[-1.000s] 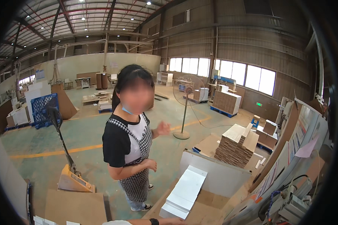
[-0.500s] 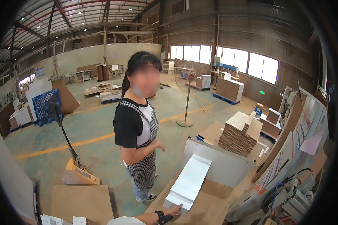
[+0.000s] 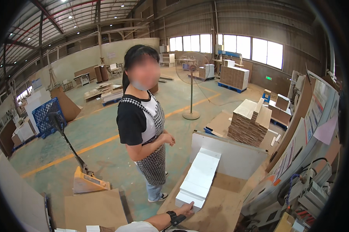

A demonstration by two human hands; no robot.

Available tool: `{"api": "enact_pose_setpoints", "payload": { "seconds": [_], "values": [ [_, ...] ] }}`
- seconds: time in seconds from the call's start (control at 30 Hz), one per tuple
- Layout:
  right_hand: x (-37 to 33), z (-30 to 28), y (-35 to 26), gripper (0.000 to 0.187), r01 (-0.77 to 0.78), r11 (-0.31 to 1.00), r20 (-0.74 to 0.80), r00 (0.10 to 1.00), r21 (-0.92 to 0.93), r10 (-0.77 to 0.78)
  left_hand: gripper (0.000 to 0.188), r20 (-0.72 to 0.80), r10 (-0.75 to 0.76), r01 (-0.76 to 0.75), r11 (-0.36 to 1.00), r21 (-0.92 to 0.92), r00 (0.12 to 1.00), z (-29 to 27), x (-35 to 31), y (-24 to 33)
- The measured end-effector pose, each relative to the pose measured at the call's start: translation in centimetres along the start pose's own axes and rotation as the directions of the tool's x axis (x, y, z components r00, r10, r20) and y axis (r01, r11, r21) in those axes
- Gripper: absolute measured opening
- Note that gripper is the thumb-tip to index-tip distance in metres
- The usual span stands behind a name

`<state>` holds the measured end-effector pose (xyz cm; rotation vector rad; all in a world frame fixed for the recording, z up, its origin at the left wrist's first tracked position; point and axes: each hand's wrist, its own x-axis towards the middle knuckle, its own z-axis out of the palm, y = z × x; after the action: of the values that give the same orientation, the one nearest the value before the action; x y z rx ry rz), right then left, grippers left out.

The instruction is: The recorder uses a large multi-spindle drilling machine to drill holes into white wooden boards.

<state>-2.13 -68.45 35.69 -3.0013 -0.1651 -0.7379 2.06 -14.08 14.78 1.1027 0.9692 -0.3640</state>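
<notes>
My left hand [image 3: 187, 209], with a black band on its wrist, reaches in from the lower edge. It is closed on the near end of a row of white boards [image 3: 199, 170], thumb on the boards and the other fingers mostly hidden. These boards lie lengthwise in stepped layers on a brown work surface [image 3: 221, 201], with an upright pale panel [image 3: 236, 154] behind them. My right hand is out of view. Beyond the table's left side stands a person in a checked apron [image 3: 153, 166], hands held together at the waist.
A yellow pallet jack [image 3: 90, 181] stands at left, near a brown board [image 3: 93, 208]. A floor fan [image 3: 191, 89] is farther back. Stacked brown-edged boards [image 3: 248, 125] sit behind the panel. Machinery with hoses [image 3: 313, 193] borders the right side.
The view has shifted, so the boards and my hand appear slightly farther right. My left hand stays at the boards' near end. The person's hands have come together at the waist.
</notes>
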Motion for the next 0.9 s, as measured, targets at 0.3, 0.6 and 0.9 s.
{"api": "enact_pose_setpoints", "payload": {
  "seconds": [0.3, 0.6, 0.9],
  "values": [
    [-0.4, 0.1, -0.1, 0.045, -0.043, 0.999, -0.004, 0.999, 0.033, 0.043, 0.052, -0.015, 0.028, -0.028, 0.998, 0.048, 0.999, 0.0, -0.2, -0.3],
    [-0.2, -0.3, -0.4, 0.042, -0.001, 0.999, -0.018, 1.000, 0.052, 0.002, 0.051, -0.013, 0.119, -0.119, 0.993, 0.018, 0.993, -0.1, -0.2, -0.8],
    [-0.4, 0.2, 0.1, 0.042, -0.007, 1.000, -0.008, 1.000, 0.029, 0.007, 0.052, -0.014, 0.110, -0.109, 0.993, 0.043, 0.994, -0.2, -0.3, -0.6]
  ]
}}
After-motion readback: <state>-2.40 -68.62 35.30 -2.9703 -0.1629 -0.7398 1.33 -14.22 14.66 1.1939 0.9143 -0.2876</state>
